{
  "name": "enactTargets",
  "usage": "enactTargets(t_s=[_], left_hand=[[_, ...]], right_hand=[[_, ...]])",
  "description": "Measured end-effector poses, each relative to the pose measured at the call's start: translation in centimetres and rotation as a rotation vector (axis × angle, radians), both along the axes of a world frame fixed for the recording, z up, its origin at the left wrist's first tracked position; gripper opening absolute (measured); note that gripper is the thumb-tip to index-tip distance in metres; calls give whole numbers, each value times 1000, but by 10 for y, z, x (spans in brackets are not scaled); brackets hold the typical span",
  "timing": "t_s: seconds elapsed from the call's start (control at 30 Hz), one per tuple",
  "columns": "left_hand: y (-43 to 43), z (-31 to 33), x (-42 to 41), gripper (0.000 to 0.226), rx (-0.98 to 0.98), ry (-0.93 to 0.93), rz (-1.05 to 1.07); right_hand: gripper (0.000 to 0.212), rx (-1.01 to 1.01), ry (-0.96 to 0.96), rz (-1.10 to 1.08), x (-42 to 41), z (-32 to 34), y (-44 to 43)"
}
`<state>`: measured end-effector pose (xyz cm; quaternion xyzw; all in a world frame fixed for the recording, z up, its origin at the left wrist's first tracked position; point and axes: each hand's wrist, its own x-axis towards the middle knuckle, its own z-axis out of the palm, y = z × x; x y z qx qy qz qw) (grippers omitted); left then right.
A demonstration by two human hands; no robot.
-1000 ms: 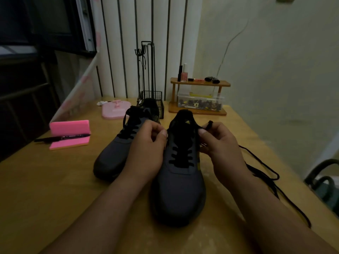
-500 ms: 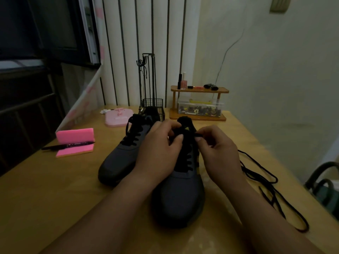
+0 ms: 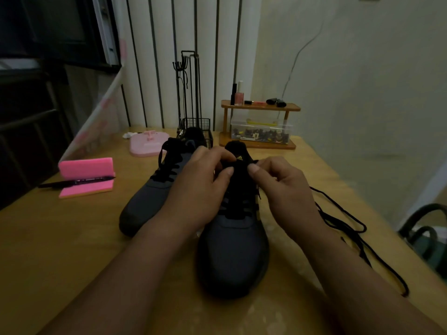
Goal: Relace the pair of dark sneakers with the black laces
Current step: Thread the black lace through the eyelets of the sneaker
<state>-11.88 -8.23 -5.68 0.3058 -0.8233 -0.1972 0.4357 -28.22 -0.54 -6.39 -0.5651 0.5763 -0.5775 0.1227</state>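
Note:
Two dark grey sneakers stand on the wooden table (image 3: 43,250), toes toward me. The left sneaker (image 3: 147,201) is laced in black. The right sneaker (image 3: 233,247) is laced partway up. My left hand (image 3: 200,187) pinches at the top left eyelets beside the tongue. My right hand (image 3: 280,187) pinches the black lace at the top right eyelets. The free black lace (image 3: 343,223) trails in loops over the table to the right of that shoe. The fingertips hide the eyelets themselves.
A pink sticky-note block (image 3: 85,176) with a black pen (image 3: 72,182) lies at the left. Behind the shoes are a pink flat stand (image 3: 147,146), a black wire rack (image 3: 193,126) and a wooden shelf (image 3: 260,124) with small bottles and a clear box. A dark chair (image 3: 425,233) is at the right edge.
Both hands came together from the shoe's sides to the top of the right sneaker's tongue. The right hand brought the lace end inward.

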Motion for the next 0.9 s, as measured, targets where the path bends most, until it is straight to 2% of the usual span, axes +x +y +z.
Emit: enactTargets(t_s=[0.1, 0.2, 0.33, 0.37, 0.43, 0.5, 0.53, 0.57, 0.67, 0.7, 0.73, 0.77, 0.87, 0.9], left_hand=[[-1, 1, 0, 9, -21, 24, 6], [2, 2, -1, 5, 29, 55, -13], [3, 4, -1, 5, 295, 145, -94], [2, 6, 1, 7, 393, 196, -128], [0, 8, 5, 9, 536, 261, -190], [0, 7, 7, 6, 518, 214, -182], [0, 6, 7, 5, 466, 161, -152], [0, 4, 6, 6, 405, 109, -120], [-1, 3, 4, 13, 280, 45, -104], [-1, 3, 5, 14, 295, 69, -128], [-1, 4, 6, 15, 351, 131, -161], [-2, 5, 7, 15, 438, 235, -194], [-7, 14, 15, 18, 771, 669, -346], [-9, 16, 18, 18, 831, 732, -376]], right_hand=[[28, 34, -187, 90, 7, 7, 2], [26, 94, -169, 130, 8, 11, 2], [27, 187, -77, 55, 2, 11, 2], [27, 187, -149, 64, 0, 11, 2], [33, 143, -449, 114, -5, 14, 1], [35, 102, -751, 185, -12, 19, 2], [35, 106, -797, 198, -15, 18, 2], [37, 142, -719, 178, -16, 18, 3], [35, 300, -172, 121, -10, 15, 9], [32, 311, -114, 147, -8, 16, 9], [30, 301, -137, 182, -7, 17, 9], [31, 266, -230, 222, -7, 19, 9], [36, 94, -775, 332, -14, 26, 9], [38, 74, -868, 329, -17, 27, 9]])
